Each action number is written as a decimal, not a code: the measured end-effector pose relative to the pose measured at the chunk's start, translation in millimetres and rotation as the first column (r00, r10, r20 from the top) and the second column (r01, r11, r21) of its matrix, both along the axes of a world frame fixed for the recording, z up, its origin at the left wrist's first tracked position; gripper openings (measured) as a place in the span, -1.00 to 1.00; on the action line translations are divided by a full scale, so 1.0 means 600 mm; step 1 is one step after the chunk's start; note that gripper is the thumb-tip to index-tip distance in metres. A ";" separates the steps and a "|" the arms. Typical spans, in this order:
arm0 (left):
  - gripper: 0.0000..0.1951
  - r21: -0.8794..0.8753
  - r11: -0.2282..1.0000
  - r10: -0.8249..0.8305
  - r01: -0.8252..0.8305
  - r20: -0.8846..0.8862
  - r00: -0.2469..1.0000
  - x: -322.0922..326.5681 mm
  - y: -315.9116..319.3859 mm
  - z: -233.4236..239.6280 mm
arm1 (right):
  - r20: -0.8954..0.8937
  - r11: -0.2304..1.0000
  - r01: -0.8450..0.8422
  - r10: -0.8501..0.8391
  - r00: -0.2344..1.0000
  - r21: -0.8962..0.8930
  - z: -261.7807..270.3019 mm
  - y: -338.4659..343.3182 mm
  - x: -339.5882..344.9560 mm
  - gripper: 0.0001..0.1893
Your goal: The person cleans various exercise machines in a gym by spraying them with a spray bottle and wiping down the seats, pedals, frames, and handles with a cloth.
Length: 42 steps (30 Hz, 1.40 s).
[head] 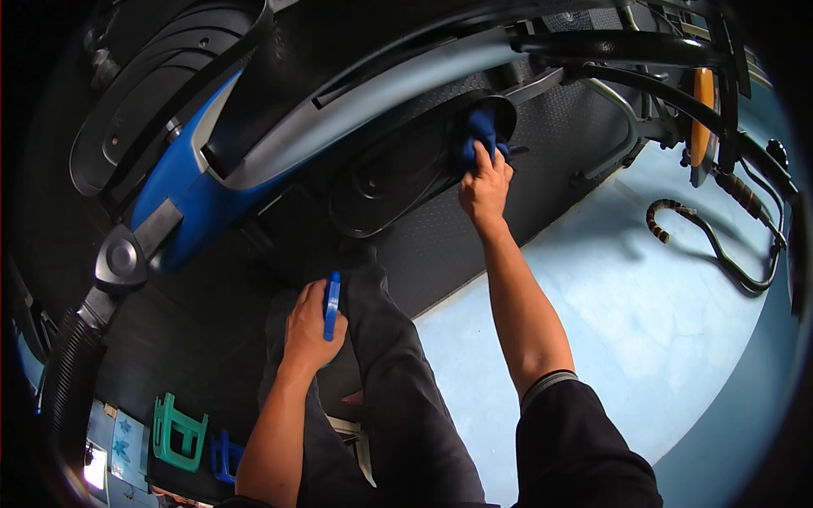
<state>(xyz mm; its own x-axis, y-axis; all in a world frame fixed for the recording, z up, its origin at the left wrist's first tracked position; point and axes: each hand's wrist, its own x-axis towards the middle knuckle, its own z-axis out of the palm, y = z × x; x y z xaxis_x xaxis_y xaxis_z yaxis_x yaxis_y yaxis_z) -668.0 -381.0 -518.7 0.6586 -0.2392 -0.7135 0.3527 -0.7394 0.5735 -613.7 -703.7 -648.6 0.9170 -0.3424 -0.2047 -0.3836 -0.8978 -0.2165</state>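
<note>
My right hand (486,184) is closed on a dark blue cloth (481,130) and presses it against the raised end of a black foot pedal (406,171) on an elliptical trainer. My left hand (312,324) hangs over my legs, wrapped round a bottle with a blue spray head (331,306); the bottle's body is mostly hidden by the hand. Beside the pedal runs the trainer's grey and blue housing (184,184). A second black pedal (114,140) lies at the upper left.
The trainer's handle arm (70,362) with a ribbed grip rises at the left. Other exercise equipment with black tubes (622,47) stands at the upper right, and a curved bar (718,247) is over the light blue floor. Green (180,438) and blue (225,456) plastic stools stand lower left.
</note>
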 end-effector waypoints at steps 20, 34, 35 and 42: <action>-0.47 -0.067 0.998 0.023 -0.021 0.037 0.999 -0.009 -0.042 -0.015 | -0.004 0.990 -0.011 0.011 1.000 -0.143 -0.049 -0.025 0.084 -0.67; -0.46 -0.053 0.995 0.085 -0.080 0.090 0.992 -0.009 0.002 -0.003 | -0.202 0.988 0.144 -0.129 0.971 0.061 0.002 0.200 -0.047 -0.61; -0.46 -0.058 0.995 0.088 -0.084 0.076 0.993 -0.006 0.003 -0.002 | -0.191 0.983 0.162 -0.177 0.966 -0.091 -0.018 0.150 -0.015 -0.61; -0.47 -0.048 0.998 0.046 -0.042 0.094 0.995 -0.021 0.037 -0.012 | -0.064 0.971 0.240 -0.241 0.968 -0.020 -0.039 0.147 -0.054 -0.60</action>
<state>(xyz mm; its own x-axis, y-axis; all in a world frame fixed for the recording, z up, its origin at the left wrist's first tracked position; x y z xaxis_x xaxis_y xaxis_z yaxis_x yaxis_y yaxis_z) -680.6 -358.7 -525.6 0.7334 -0.2396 -0.6362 0.3266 -0.6967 0.6388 -645.9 -615.4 -672.2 0.7921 -0.5541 -0.2559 -0.6015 -0.7798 -0.1735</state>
